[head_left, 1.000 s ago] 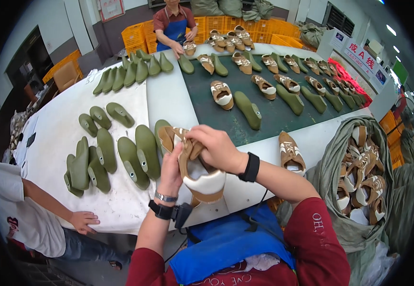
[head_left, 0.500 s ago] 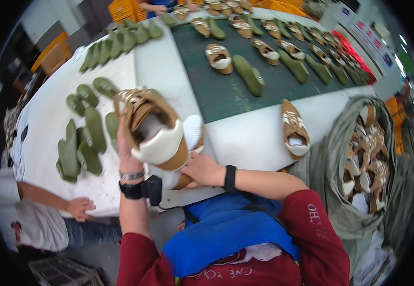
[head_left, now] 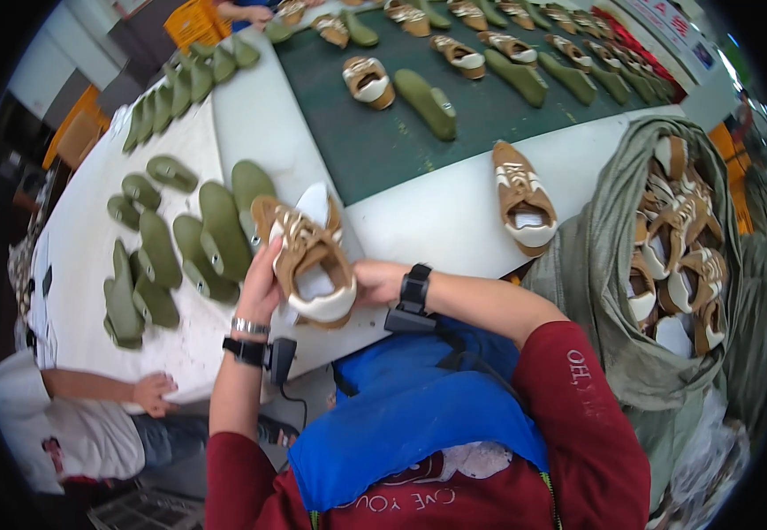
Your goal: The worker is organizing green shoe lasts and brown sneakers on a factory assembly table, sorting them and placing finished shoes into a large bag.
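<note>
A brown shoe (head_left: 302, 231) with white laces and a white heel is held over the table edge in front of me, its opening facing me. My left hand (head_left: 262, 284) is closed round its left side. My right hand (head_left: 378, 281) is closed at the right of the heel, its fingertips hidden behind the shoe. Just behind it shows part of a second brown shoe with a white piece (head_left: 316, 203); how much the right hand grips each shoe is hidden. Several green shoe lasts (head_left: 226, 231) lie left of my hands. Another brown shoe (head_left: 525, 199) rests on the white table to the right.
On the far green mat (head_left: 348, 146), brown shoes alternate with green lasts. A grey-green cloth sack (head_left: 591, 243) full of shoes stands at my right. A co-worker's hand (head_left: 154, 393) touches the table's left edge; another person (head_left: 246, 12) is across the table.
The held shoe has moved down and farther from me, so it looks smaller. My right hand has moved up to its right side. The view has shifted slightly.
</note>
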